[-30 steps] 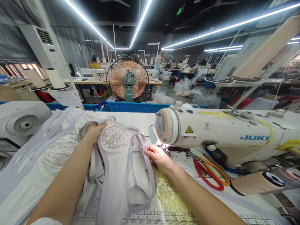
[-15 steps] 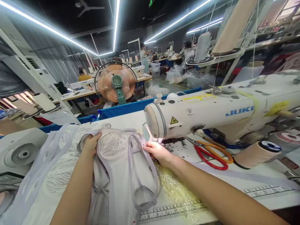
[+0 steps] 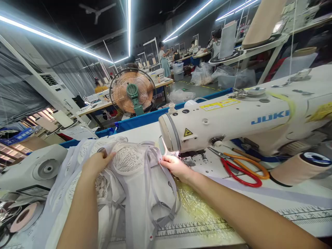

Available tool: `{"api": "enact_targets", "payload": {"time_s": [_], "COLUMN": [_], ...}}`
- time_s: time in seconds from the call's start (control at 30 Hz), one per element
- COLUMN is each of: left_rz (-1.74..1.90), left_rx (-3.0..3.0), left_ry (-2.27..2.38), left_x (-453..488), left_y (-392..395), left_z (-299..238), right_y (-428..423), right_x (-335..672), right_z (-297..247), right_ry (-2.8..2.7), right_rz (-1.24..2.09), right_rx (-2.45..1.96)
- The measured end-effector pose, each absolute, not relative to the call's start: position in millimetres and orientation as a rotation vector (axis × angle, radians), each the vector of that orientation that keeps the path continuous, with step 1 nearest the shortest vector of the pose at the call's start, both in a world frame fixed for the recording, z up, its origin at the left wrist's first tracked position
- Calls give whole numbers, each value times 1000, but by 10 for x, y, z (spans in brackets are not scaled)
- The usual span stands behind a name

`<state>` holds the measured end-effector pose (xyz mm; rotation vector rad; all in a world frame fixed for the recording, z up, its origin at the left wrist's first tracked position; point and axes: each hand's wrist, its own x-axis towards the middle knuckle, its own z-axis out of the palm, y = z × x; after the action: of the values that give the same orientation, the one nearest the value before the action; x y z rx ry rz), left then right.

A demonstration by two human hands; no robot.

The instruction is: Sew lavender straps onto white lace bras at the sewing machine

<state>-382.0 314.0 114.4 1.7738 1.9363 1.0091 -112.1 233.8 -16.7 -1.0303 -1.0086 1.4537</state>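
A long white bra (image 3: 136, 193) with lace cups and pale lilac edging hangs over the front of the sewing table. My left hand (image 3: 95, 164) is closed on the fabric beside its lace cup, thumb toward the cup and the other fingers partly hidden. Between thumb and fingers, my right hand (image 3: 176, 166) pinches the bra's shoulder strap (image 3: 156, 155), just left of the sewing machine's needle area. More white lace garments (image 3: 70, 186) lie in a layered pile under and left of my left arm. The white sewing machine (image 3: 220, 121) stands at the right, its lamp lit.
Red-handled scissors (image 3: 241, 176) and orange-handled scissors (image 3: 251, 164) lie under the machine arm, near a peach thread cone (image 3: 298, 169). Yellowish fabric (image 3: 197, 204) covers part of the printed ruler (image 3: 186, 230). A large fan (image 3: 132, 91) stands beyond the table; people work farther back.
The view has shifted slightly. My left hand has moved a little left on the garment, uncovering more lace below it. My right hand still pinches the strap near the machine.
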Motion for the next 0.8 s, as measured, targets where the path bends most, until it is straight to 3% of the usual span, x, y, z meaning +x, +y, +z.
{"api": "enact_targets", "payload": {"time_s": [0.07, 0.13, 0.23, 0.4, 0.8], "left_rz": [839, 796, 526, 683, 982], "left_rx": [1975, 2112, 1828, 1483, 1374], "left_ry": [2146, 1760, 1202, 1147, 1142], "left_x": [-3726, -3470, -2946, -2490, -2437], "left_y": [2802, 2506, 2327, 2498, 2493], "left_z": [1324, 1301, 916, 287, 137], "right_y": [2340, 2338, 2313, 2252, 2283], "right_x": [-1140, -1167, -1207, -1218, -1201], "right_z": [-182, -203, -217, -150, -165], "right_ry": [-995, -974, -950, -966, -941], "right_rz": [1447, 1449, 1470, 1494, 1503], "right_rx": [-963, -895, -805, -678, -735]}}
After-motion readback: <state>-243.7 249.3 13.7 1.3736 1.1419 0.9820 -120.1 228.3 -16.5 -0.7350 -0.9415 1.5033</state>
